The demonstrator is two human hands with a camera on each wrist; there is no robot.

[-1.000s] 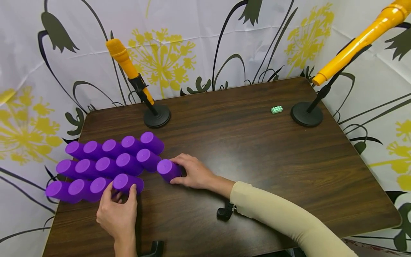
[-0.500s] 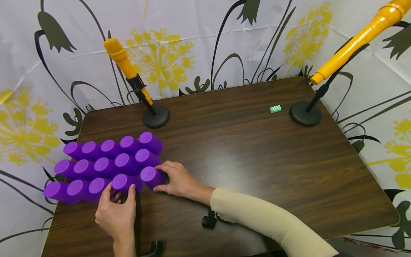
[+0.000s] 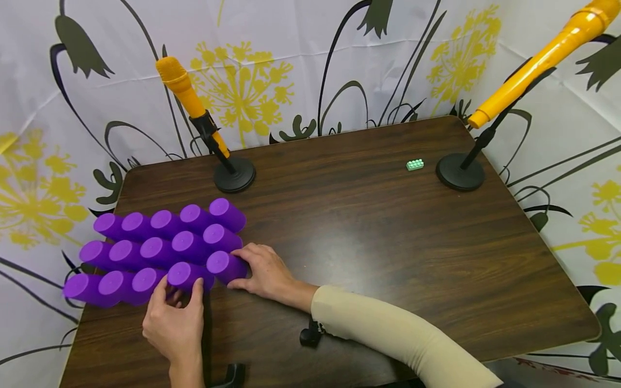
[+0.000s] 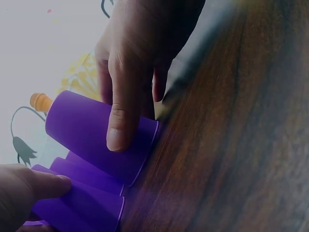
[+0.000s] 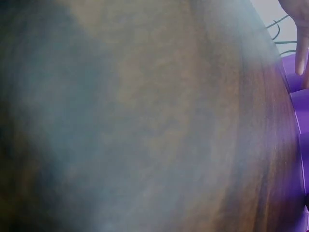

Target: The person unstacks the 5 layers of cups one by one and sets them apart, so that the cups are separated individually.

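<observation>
Upside-down purple cups (image 3: 157, 250) stand in three rows of several on the left of the table. My left hand (image 3: 174, 331) holds a front-row cup (image 3: 183, 275) between thumb and fingers; in the left wrist view the thumb (image 4: 118, 125) lies along its side. My right hand (image 3: 264, 272) grips the cup (image 3: 225, 266) at the right end of that row, thumb on the near side and fingers on the far side. The two held cups stand side by side, close together. The right wrist view catches mostly blurred tabletop, with cups (image 5: 301, 111) at its right edge.
A yellow microphone (image 3: 181, 89) on a black stand is behind the cups. Another yellow microphone (image 3: 538, 67) leans on a stand at the back right, beside a small mint-green toy brick (image 3: 415, 165). The dark wooden table (image 3: 388, 242) meets a flower-patterned cloth (image 3: 291, 70).
My right hand has slid its cup leftward, from right of the middle row to the end of the front row, beside the left hand's cup. The left hand has stayed on its cup.
</observation>
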